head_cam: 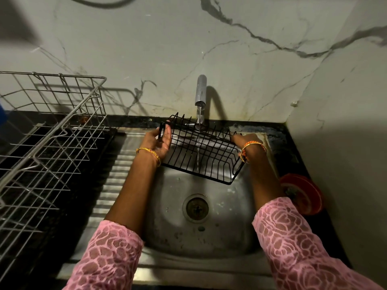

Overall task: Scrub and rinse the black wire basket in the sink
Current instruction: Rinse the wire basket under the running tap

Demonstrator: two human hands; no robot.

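Note:
The black wire basket [211, 158] hangs tilted over the steel sink [226, 231], under the tap [201, 92]. A thin stream of water falls from the tap through the basket's wires. My left hand [162, 141] grips the basket's left end. My right hand [246, 140] holds its right end, with the fingers partly hidden behind the wires. Both wrists wear bangles. No scrubber is in either hand.
A large steel wire dish rack [48, 130] stands on the dark counter at the left, beside the ribbed drainboard [111, 185]. An orange round container [303, 195] sits at the sink's right edge, close to my right forearm. The marble wall rises right behind the tap.

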